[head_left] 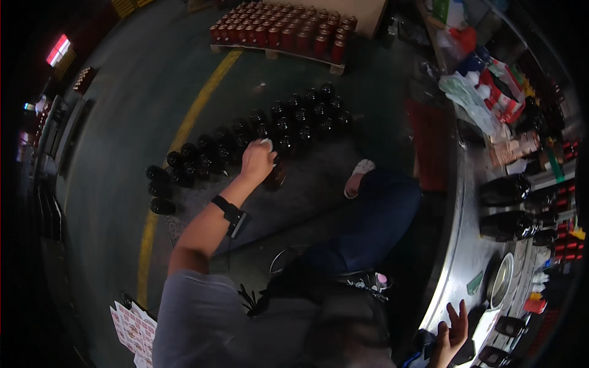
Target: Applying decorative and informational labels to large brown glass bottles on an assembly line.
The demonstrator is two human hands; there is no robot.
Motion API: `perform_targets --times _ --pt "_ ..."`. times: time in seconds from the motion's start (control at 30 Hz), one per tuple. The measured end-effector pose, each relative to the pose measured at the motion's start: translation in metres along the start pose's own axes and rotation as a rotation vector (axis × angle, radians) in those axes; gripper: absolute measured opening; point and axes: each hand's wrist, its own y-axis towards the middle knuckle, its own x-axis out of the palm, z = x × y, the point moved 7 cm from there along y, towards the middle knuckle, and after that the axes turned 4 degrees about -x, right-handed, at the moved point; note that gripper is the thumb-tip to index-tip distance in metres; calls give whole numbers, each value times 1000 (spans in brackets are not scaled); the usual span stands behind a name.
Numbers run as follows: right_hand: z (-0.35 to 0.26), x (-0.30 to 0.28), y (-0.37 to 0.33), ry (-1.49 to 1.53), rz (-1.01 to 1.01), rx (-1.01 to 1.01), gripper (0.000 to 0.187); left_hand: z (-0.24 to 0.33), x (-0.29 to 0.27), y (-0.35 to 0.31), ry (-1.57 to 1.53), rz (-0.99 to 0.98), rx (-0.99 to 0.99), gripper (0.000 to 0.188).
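My left hand (257,161) is stretched out over the floor, its fingers closed around the upper part of a dark brown bottle (277,176). Something small and white (267,143) shows at the fingertips; I cannot make out what it is. Just beyond this hand, many glossy black bottles (224,136) stand close together in slanting rows on the floor. My right hand (453,331) is raised at the lower right beside the shiny metal bench (443,294). Its fingers are spread, and it holds nothing.
Farther back, a wooden pallet (270,54) bears rows of red gold-topped containers (288,38). Dark bottles (509,226), a round metal bowl (502,281) and plastic bags (469,98) lie along the right bench. Printed sheets (132,328) are at lower left. A yellow line (196,110) crosses the floor.
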Motion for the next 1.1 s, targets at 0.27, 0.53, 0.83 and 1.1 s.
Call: perform_targets --times 0.27,0.53,0.83,1.1 --pt "-4 59 35 -82 -15 149 59 -185 122 -39 224 -191 -523 21" --pt "-2 84 51 -113 -53 165 61 -259 188 -26 249 -133 -600 21" --pt "-8 88 47 -283 38 277 65 -282 195 -33 250 -179 -586 20" --pt "-12 72 18 -95 189 300 59 -255 215 -17 290 -235 -551 21"
